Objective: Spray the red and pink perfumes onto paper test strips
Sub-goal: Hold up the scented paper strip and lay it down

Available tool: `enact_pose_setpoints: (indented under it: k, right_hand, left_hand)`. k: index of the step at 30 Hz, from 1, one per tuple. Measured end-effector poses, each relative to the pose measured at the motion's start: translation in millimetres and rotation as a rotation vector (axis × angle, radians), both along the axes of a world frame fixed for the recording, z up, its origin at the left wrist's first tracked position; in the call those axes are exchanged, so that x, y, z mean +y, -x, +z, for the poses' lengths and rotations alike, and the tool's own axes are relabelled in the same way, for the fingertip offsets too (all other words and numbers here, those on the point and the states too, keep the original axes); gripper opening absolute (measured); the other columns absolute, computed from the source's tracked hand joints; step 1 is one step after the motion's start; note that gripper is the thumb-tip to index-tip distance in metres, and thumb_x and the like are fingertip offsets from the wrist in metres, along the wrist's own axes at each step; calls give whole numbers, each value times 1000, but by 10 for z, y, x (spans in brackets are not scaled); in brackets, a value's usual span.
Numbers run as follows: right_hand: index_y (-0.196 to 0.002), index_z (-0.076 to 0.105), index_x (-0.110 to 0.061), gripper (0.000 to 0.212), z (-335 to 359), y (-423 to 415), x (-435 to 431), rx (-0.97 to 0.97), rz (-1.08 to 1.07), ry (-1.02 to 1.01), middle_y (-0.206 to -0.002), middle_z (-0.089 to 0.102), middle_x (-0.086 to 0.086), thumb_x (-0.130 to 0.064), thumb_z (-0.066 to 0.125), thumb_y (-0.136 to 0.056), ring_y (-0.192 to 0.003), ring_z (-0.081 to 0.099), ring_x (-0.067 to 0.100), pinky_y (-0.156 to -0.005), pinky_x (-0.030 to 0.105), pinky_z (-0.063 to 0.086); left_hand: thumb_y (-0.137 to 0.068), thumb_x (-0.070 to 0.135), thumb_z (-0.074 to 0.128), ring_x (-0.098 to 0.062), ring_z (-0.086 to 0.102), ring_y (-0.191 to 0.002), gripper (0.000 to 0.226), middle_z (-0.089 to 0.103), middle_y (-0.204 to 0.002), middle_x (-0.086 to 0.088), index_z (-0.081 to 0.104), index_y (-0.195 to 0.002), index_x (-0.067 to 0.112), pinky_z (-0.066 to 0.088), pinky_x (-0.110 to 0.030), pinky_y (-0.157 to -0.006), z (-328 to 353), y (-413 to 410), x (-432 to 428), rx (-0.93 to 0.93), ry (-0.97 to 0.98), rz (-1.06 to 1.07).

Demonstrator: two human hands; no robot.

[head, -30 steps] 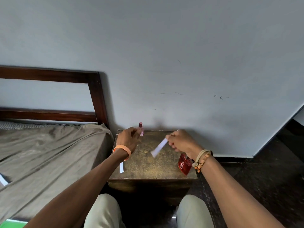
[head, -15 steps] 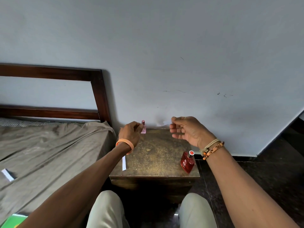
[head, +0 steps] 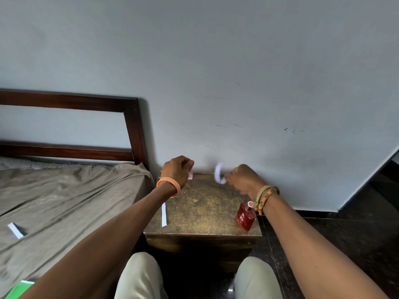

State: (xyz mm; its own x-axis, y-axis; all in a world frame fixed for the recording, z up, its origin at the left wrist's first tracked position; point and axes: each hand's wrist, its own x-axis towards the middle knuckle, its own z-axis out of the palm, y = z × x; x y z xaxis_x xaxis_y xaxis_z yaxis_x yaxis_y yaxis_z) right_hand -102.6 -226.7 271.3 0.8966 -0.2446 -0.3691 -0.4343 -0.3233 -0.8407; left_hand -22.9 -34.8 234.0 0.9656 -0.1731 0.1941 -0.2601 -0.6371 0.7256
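My left hand (head: 177, 171) is closed around a small pink perfume bottle (head: 190, 175), of which only a sliver shows, at the back left of the small brown table (head: 203, 212). My right hand (head: 244, 180) pinches a white paper test strip (head: 218, 173), blurred and held upright near the wall. The red perfume bottle (head: 245, 215) stands uncapped near the table's front right corner, just below my right wrist. A second white strip (head: 164, 214) lies flat along the table's left edge.
A bed with a grey-brown sheet (head: 64, 201) and a dark wooden headboard (head: 133, 130) is to the left; another strip (head: 15, 230) lies on it. A grey wall stands right behind the table. My knees (head: 140, 277) are at the table's front. Dark floor lies to the right.
My right hand lifted the strip up toward the wall, then came down a little with it. My left hand stayed on the pink bottle, now covering more of it.
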Motion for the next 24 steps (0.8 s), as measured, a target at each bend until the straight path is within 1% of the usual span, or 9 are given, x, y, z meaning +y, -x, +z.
enact_pose_setpoints:
  k: [2, 7, 11, 12, 15, 16, 19, 20, 24]
  right_hand:
    - [-98, 65, -1, 22, -13, -8, 18, -44, -47, 123, -78, 59, 6, -21, 55, -99, -66, 55, 16, -64, 32, 50]
    - [-91, 64, -8, 12, 394, -21, -31, -237, 10, -481, -82, 66, 7, -19, 61, -95, -72, 62, 19, -67, 32, 53]
    - [-82, 62, -5, 20, 198, -29, 12, -36, 70, 290, -74, 59, 9, -18, 57, -96, -64, 52, 20, -61, 30, 44]
    - [-82, 63, -5, 21, 181, -23, -16, -59, 90, 235, -75, 60, 9, -19, 57, -97, -65, 53, 20, -63, 33, 45]
    - [-88, 63, -6, 14, 379, 59, -65, -142, 170, -477, -77, 64, 8, -18, 60, -95, -69, 60, 20, -66, 33, 54]
    - [-88, 63, -7, 12, 382, 20, -76, -111, 149, -488, -76, 64, 7, -17, 60, -94, -67, 60, 19, -63, 32, 54]
    - [-90, 63, -4, 16, 318, 17, -22, 27, 149, 217, -75, 58, 7, -17, 56, -98, -64, 53, 18, -60, 28, 47]
    - [-92, 63, -3, 18, 316, 13, -22, -2, 158, 218, -78, 59, 7, -19, 56, -98, -67, 54, 18, -62, 29, 48]
    - [-87, 63, -7, 11, 505, 26, -77, -108, 146, -526, -79, 64, 8, -16, 61, -93, -72, 61, 20, -63, 33, 56]
  left_hand:
    - [-96, 30, 51, -20, 62, -86, 25, 72, -94, -4, 68, -102, 12, 42, -25, -73, 49, 27, -22, -17, -25, -27]
    - [-96, 30, 51, -23, 60, -84, 25, 71, -95, -6, 68, -100, 12, 37, -24, -69, 66, 14, 11, -47, -66, -20]
    - [-96, 30, 52, -22, 63, -89, 25, 71, -100, -5, 68, -103, 14, 43, -25, -74, 40, 6, 29, -42, -68, -29]
    - [-96, 30, 52, -22, 63, -89, 25, 71, -100, -4, 68, -103, 13, 43, -25, -74, 37, 3, 31, -47, -69, -29]
    - [-95, 28, 53, -23, 63, -89, 22, 72, -99, -4, 69, -102, 14, 45, -27, -75, 20, -22, 54, -41, -68, -25]
    - [-95, 28, 54, -23, 63, -89, 22, 72, -99, -4, 69, -101, 14, 47, -28, -76, 11, -24, 56, -37, -65, -26]
    - [-95, 29, 53, -22, 63, -87, 21, 72, -96, -3, 69, -98, 15, 48, -28, -76, 2, -6, 42, -35, -62, -28]
    - [-95, 29, 53, -21, 63, -86, 21, 72, -93, -2, 69, -97, 16, 46, -27, -74, 3, -7, 32, -39, -64, -35]
    - [-95, 30, 53, -16, 58, -79, 22, 71, -94, -2, 69, -100, 15, 39, -24, -70, 15, -27, 8, -52, -60, -29]
